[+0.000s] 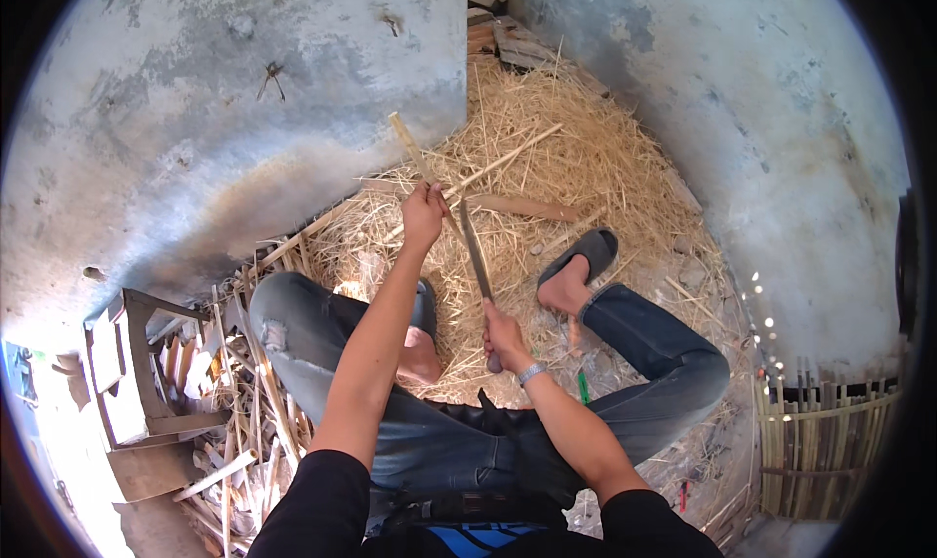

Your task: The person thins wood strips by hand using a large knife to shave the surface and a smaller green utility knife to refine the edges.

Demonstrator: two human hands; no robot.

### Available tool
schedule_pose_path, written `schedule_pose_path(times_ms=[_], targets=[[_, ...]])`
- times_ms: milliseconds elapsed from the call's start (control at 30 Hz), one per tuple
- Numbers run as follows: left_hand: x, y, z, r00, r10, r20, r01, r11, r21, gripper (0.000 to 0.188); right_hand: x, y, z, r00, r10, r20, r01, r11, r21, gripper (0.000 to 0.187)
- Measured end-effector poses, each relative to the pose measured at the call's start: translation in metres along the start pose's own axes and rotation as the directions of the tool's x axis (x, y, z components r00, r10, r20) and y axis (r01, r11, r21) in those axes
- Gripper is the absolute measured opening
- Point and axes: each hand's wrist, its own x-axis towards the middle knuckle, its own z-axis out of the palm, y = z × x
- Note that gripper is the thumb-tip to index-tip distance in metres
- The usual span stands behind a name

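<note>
My left hand [425, 216] is closed around a pale bamboo strip [405, 140], which slants up and away to the left. Its lower end pokes out below my fist. In my right hand [504, 337] is a long knife [475, 252], gripped by the handle, whose butt shows under my fingers. The dark blade points up and away, its far end beside the lower part of the strip; whether they touch I cannot tell. Another thin bamboo stick [512, 158] lies beyond my left hand on a heap of straw-like shavings [571, 119].
Bare walls [244, 99] stand left and right. A flat wooden piece [527, 207] lies on the shavings. At left are a worn wooden frame [146, 363] and piled sticks [259, 402]; at right, a slatted bamboo basket [830, 451]. My slippered feet [578, 265] flank the work area.
</note>
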Motion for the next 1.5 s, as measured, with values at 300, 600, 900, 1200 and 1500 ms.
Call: schedule_pose_path(times_ms=[300, 600, 900, 1200, 1500], targets=[[0.011, -0.012, 0.001, 0.999, -0.002, -0.035, 0.001, 1.000, -0.024, 0.022, 0.041, -0.012, 0.010, 0.961, -0.233, -0.148, 0.130, 0.854, -0.503, 0.060], [0.008, -0.003, 0.000, 0.998, 0.014, -0.054, -0.012, 0.999, 0.044, 0.025, -0.031, -0.184, 0.073, 0.639, -0.742, -0.206, 0.752, 0.545, 0.370, 0.051], [0.011, -0.013, 0.004, 1.000, 0.020, -0.011, -0.019, 1.000, 0.019, 0.027, 0.072, 0.082, -0.043, 0.988, 0.117, -0.096, -0.142, 0.936, -0.322, 0.063], [0.004, -0.022, -0.012, 0.998, -0.048, -0.044, 0.050, 0.997, 0.055, 0.023, -0.006, -0.051, 0.018, 0.987, -0.148, -0.068, 0.154, 0.985, 0.084, 0.050], [0.006, -0.021, -0.024, 0.994, -0.039, -0.098, 0.046, 0.997, 0.070, 0.033, -0.024, -0.057, 0.037, 0.908, -0.394, -0.143, 0.419, 0.862, 0.286, 0.048]])
